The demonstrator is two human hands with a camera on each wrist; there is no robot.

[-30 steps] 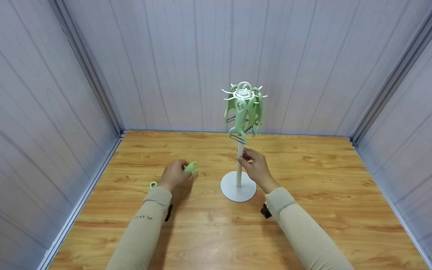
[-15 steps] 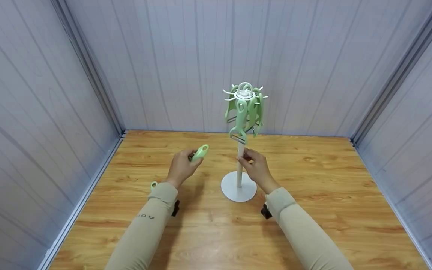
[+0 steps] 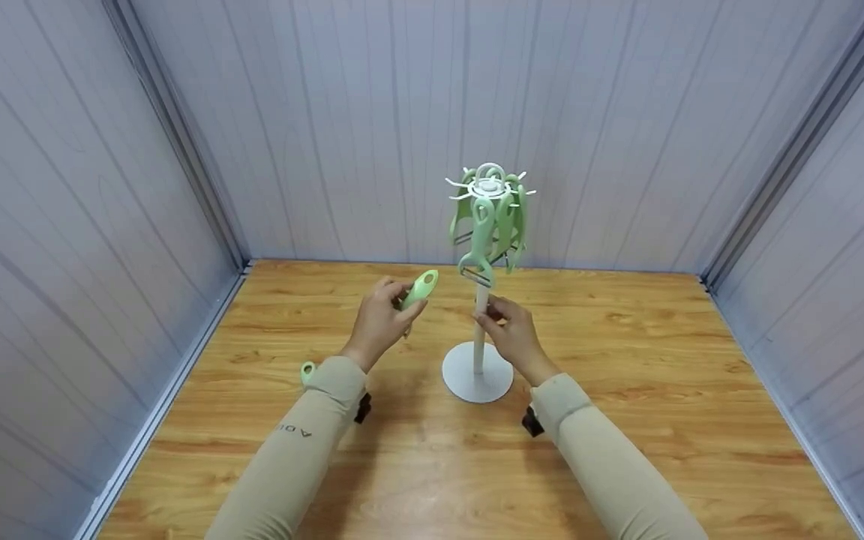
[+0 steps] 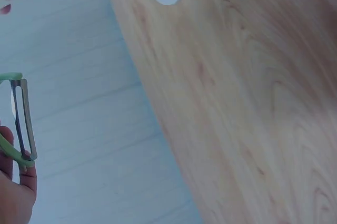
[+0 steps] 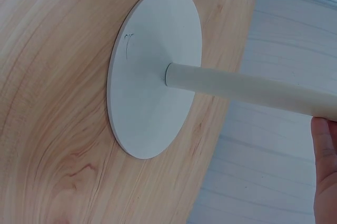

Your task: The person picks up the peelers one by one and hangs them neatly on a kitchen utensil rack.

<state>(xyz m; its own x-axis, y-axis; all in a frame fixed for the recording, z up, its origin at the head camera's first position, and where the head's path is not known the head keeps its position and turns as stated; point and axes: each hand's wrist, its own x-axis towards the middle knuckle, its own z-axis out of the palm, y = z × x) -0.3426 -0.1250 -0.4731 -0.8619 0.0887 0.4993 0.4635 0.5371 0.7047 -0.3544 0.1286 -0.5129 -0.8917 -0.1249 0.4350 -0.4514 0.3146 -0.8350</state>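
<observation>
My left hand [image 3: 385, 316] holds a green peeler [image 3: 422, 287] above the table, its holed handle end pointing up toward the stand. In the left wrist view the metal blade [image 4: 24, 121] of that peeler shows beside the fingers. My right hand [image 3: 513, 335] grips the pole [image 3: 479, 341] of a white rotating rack about midway up; the round base [image 5: 142, 103] sits flat on the table. Several green peelers [image 3: 481, 232] hang by their handle holes from the hooks [image 3: 489, 187] at the top, and a few hooks on the left side are bare.
Another green peeler [image 3: 308, 370] lies on the wooden table [image 3: 627, 450], mostly hidden behind the left sleeve. Pale panelled walls [image 3: 357, 135] enclose the table at the back and both sides.
The left hand has lifted its peeler off the table and carried it up and to the right, toward the rack. The right hand stays on the pole.
</observation>
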